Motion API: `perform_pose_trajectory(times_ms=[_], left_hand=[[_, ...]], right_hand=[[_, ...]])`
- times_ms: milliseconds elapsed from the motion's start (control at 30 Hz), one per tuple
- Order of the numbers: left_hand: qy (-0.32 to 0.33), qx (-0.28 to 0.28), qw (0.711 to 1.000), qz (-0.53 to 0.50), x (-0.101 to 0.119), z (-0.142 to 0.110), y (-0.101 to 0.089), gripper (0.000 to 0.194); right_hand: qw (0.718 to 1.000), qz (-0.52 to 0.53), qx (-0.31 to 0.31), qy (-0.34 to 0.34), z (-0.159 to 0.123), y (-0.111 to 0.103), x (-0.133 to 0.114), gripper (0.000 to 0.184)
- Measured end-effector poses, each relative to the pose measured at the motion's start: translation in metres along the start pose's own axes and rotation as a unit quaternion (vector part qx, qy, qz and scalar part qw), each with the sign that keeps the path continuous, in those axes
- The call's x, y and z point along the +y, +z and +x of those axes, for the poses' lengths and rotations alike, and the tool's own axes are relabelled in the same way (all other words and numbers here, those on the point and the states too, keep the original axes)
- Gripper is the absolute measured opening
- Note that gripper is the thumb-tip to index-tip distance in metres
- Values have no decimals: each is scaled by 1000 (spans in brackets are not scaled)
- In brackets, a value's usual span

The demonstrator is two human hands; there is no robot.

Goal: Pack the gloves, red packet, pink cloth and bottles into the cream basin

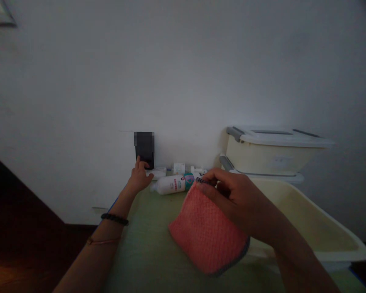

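A pink cloth (210,232) with a dark edging hangs from my right hand (232,195), pinched between thumb and fingers at its upper corner. My left hand (140,175) reaches out with its fingers apart in front of a dark phone-like device (144,150) standing upright against the wall. One fingertip overlaps the lower part of its screen; whether it presses there I cannot tell. Just right of that hand, a white bottle (172,184) with a teal and purple label lies on its side, its right end hidden behind the cloth and my right hand.
The green-covered table (152,236) stands against a pale wall. At the right are an open cream bin (323,224) and, behind it, a lidded cream storage box (262,156) with grey latches. Small white packages (179,168) lie along the table's back edge.
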State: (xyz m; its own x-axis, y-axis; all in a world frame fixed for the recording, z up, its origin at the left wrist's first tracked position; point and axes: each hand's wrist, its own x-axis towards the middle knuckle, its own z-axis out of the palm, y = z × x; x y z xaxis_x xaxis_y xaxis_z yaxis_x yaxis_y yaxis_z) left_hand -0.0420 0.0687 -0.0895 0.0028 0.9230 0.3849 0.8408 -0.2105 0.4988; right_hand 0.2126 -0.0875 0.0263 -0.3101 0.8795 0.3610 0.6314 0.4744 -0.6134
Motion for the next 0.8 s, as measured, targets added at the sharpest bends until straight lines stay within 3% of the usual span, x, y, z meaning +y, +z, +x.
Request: perform_pose_trajectory(times_ms=[200, 333, 433, 533, 633, 700, 800], left_hand=[[6, 15, 1000, -7, -7, 0, 3, 24], [21, 10, 999, -29, 4, 4, -5, 28], [53, -69, 994, -63, 32, 2, -27, 17], [122, -186, 967, -124, 73, -12, -60, 27], [251, -310, 878, -266, 109, -33, -90, 31], [272, -311, 870, -268, 124, -46, -100, 22], [245, -305, 870, -300, 131, -60, -101, 12]], right_hand=[[1000, 3, -8, 3, 1, 0, 1, 21], [1000, 8, -6, -2, 0, -1, 1, 20], [999, 21, 4, -25, 0, -1, 1, 18], [999, 36, 11, -36, 0, 0, 1, 15], [998, 49, 11, -33, -1, 2, -1, 15], [997, 62, 8, -34, -2, 6, -3, 15], [995, 91, -7, -29, -3, 10, -7, 16]])
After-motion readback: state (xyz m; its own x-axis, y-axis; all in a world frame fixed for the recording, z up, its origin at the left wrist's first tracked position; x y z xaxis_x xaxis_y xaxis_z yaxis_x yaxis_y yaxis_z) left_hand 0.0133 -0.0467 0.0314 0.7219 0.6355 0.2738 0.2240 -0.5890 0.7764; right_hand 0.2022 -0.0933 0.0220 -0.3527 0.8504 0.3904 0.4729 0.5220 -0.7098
